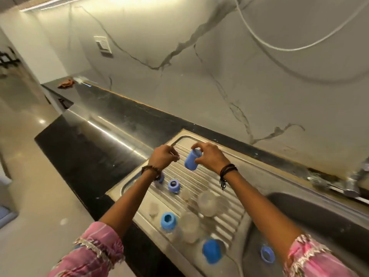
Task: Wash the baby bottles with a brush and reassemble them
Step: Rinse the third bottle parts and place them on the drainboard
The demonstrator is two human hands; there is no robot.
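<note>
Two pink sleeves [93, 254] with silver trim fill the bottom corners, and bare forearms reach forward from them over the steel draining board [229, 222].

The right hand [209, 155] grips a blue bottle part [191, 160] from above, fingers and thumb curled round its upper end, holding it in the air over the ribbed part of the board. The left hand [162, 156] is just beside it, fingers curled with the tips drawn together; it may be pinching something small and clear, but blur makes it impossible to tell. Both wrists carry dark bracelets.

Beneath the hands, bottle pieces stand scattered on the draining board. A small blue ring [174, 185] sits near the left wrist, with another bluish piece partly hidden behind that wrist. A clear bottle [207, 203] lies on the ribs, and a second clear bottle [189, 226] stands closer in. A blue collar [168, 219] stands beside it, and a blue cap [212, 251] sits at the near edge. Another blue ring [267, 254] lies in the sink basin [319, 216] to the right.

A dark desk [89, 148] runs away to the left, under a veined marble wall [219, 66].
</note>
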